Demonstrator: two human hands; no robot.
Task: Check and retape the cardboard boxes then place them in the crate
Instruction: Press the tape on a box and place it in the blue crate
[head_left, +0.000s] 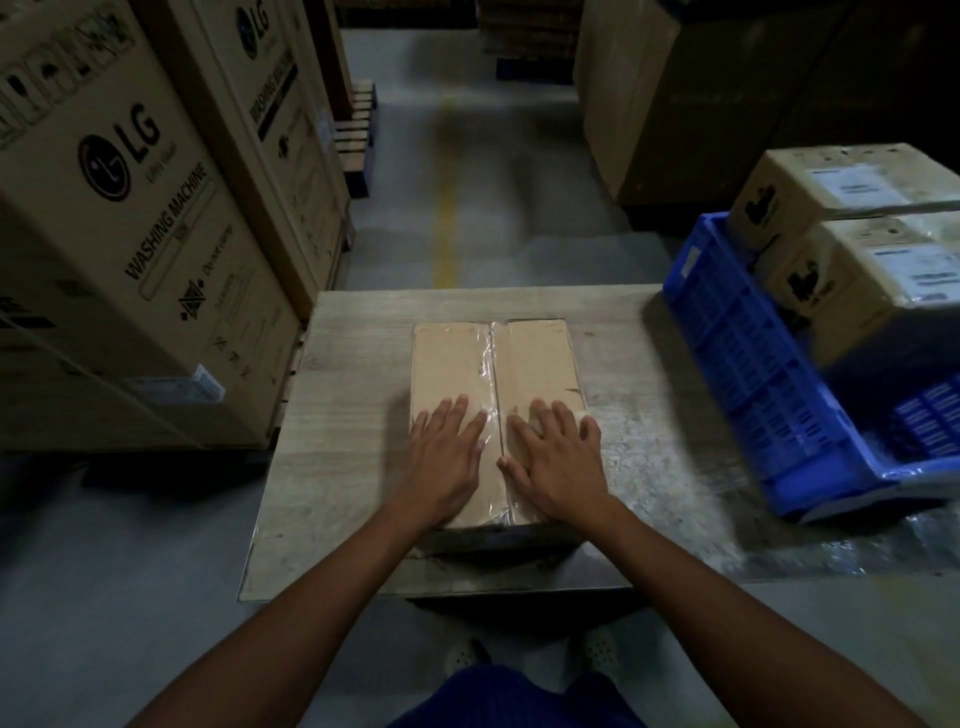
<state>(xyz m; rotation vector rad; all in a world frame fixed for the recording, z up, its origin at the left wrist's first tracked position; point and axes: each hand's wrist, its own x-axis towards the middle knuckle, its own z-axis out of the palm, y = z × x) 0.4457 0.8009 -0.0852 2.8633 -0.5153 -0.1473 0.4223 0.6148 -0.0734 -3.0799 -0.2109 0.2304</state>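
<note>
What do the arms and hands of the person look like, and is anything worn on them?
The left hand and the right hand are bare: no gloves, and no ring, watch or bracelet shows. The left forearm and the right forearm are uncovered as far as the picture's edge, so no sleeve is visible. Below them are blue clothing and light perforated shoes.

Left forearm (322, 571) and right forearm (675, 566) are stretched forward and angled inward, both bare. Left hand (445, 454) is laid palm down, fingers straight and slightly spread. Right hand (555, 460) is laid likewise (thumb splayed toward the other hand). The hands are set just beside each other, fingertips pointed away from the body.
</note>
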